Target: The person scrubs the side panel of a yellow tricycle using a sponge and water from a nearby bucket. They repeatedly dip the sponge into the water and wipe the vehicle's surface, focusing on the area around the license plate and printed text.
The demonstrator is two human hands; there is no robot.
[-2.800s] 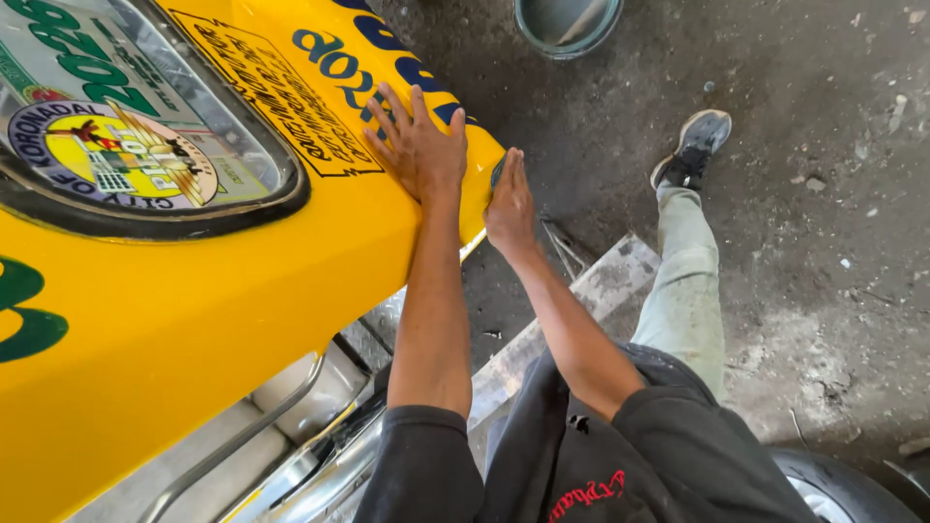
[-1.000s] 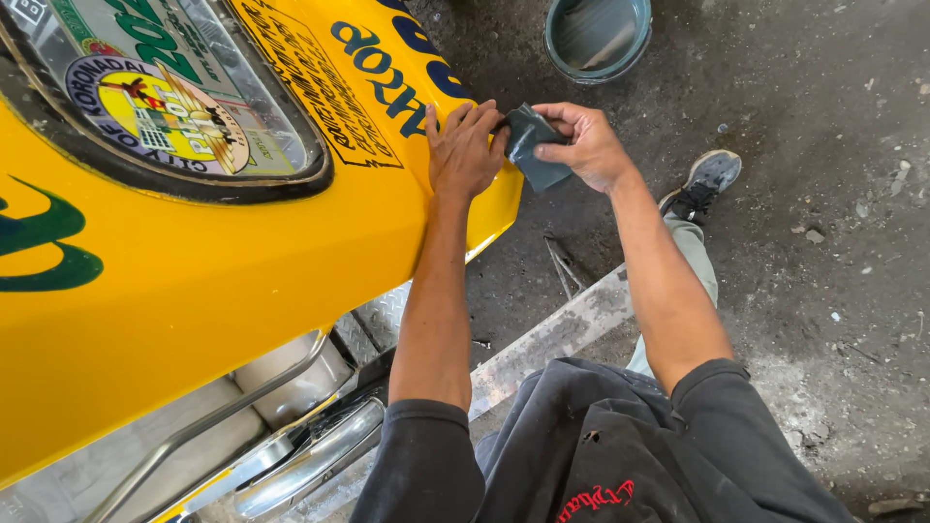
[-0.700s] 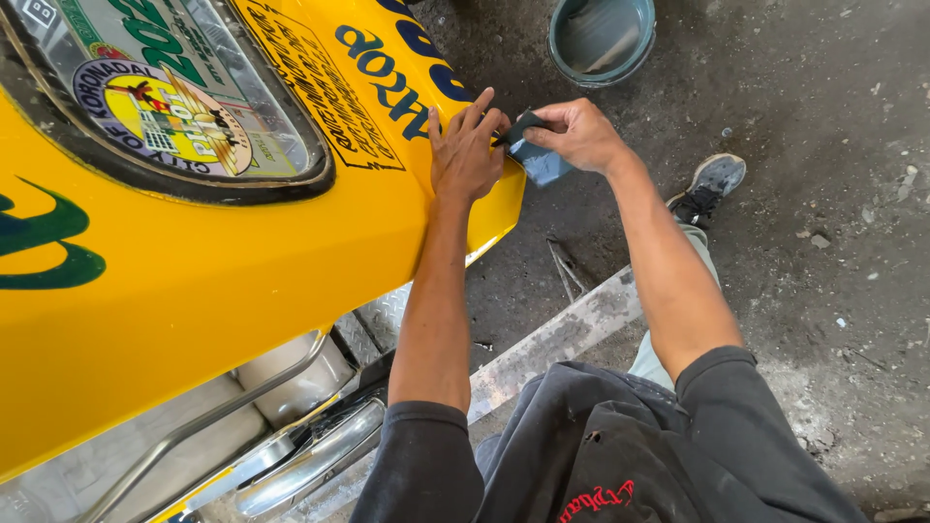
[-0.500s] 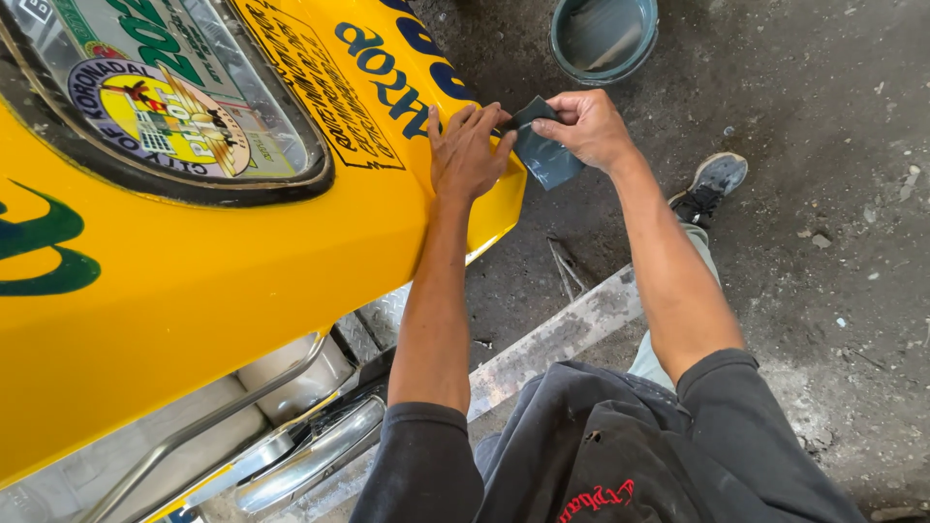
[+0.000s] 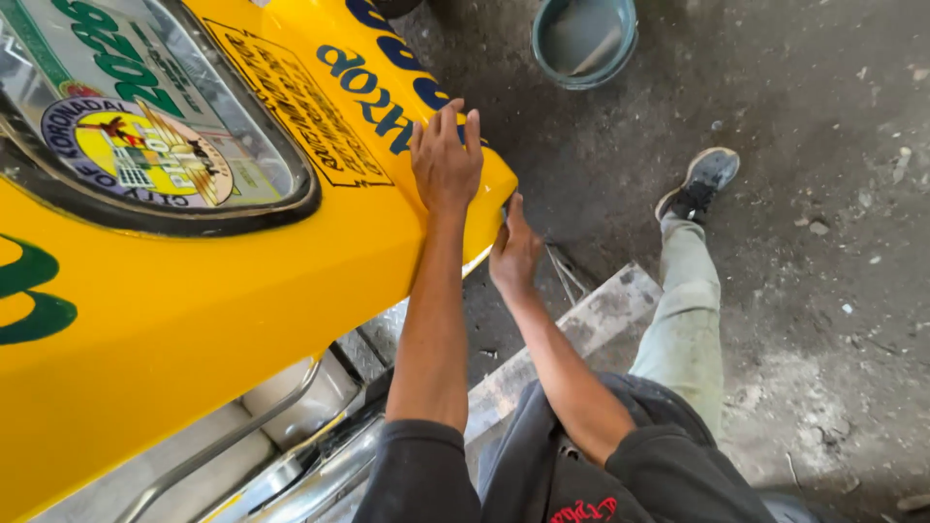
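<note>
Pressing flat on the yellow panel (image 5: 291, 281), the left hand (image 5: 446, 165) lies with fingers spread and closed on nothing, just above the centre of the frame beside the blue lettering.

The right hand (image 5: 511, 254) has dropped. Half a second ago it was raised to the right of the left hand, pinching a dark folded pad against the panel's rim. Now it sits below that rim, at the panel's rounded lower corner, fingertips up against the underside. The pad cannot be seen from here, so whether the hand still grips it cannot be told. As a judgement, the work has shifted from the top edge of the corner to its underside, with the left hand steadying the panel.

Both forearms run up from the bottom centre, the left almost straight, the right bent and angled in from the right.

A teal bucket (image 5: 584, 41) stands top centre on the concrete floor (image 5: 823, 242), and a shoe (image 5: 699, 182) shows centre right.
</note>
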